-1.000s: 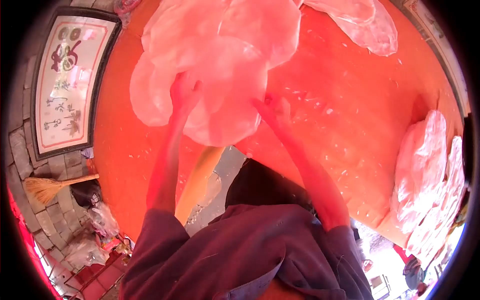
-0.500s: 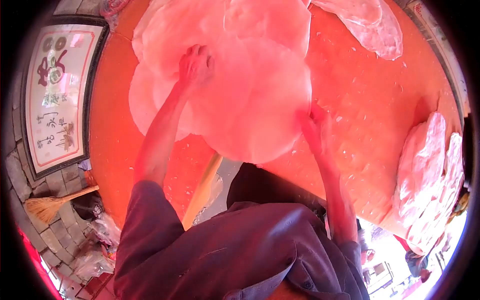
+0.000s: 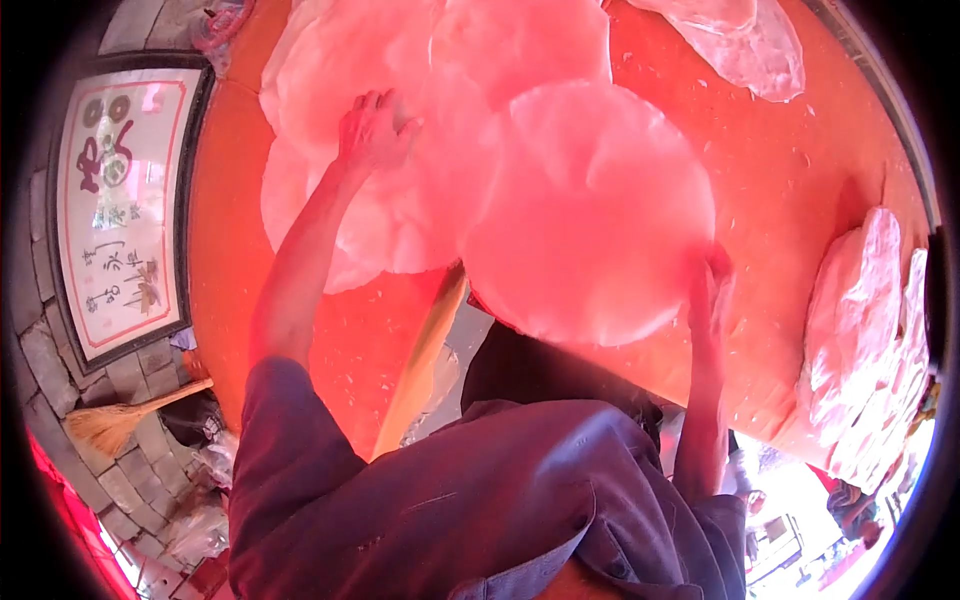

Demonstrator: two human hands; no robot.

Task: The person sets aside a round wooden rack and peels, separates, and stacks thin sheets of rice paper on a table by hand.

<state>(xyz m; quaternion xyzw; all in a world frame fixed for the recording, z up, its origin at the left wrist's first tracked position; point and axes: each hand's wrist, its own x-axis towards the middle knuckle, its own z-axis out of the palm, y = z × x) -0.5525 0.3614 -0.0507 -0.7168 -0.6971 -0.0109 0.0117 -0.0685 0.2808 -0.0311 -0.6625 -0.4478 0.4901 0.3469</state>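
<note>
- Flecked orange table (image 3: 770,270); pale sheet pile (image 3: 440,130) at its far middle.
- Left of table: brick floor (image 3: 125,375), framed calligraphy panel (image 3: 128,215), straw broom (image 3: 103,430), plastic bag (image 3: 200,535), contents unclear.
- Round sheet (image 3: 595,235) over table's near edge.
- Left hand (image 3: 375,135) loosely open on pile; right hand (image 3: 712,280) pinches round sheet's rim.

The framed board (image 3: 130,215) to the left of the desk (image 3: 765,320) bore writing. On its white panel, within a thin red border, a large, dark reddish-brown sign (image 3: 105,158) stood below two round, coin-like marks (image 3: 119,108). Smaller Chinese-style characters (image 3: 113,262) stood under it; one looked like 永, while the others were too small and blurred to read surely.
</note>
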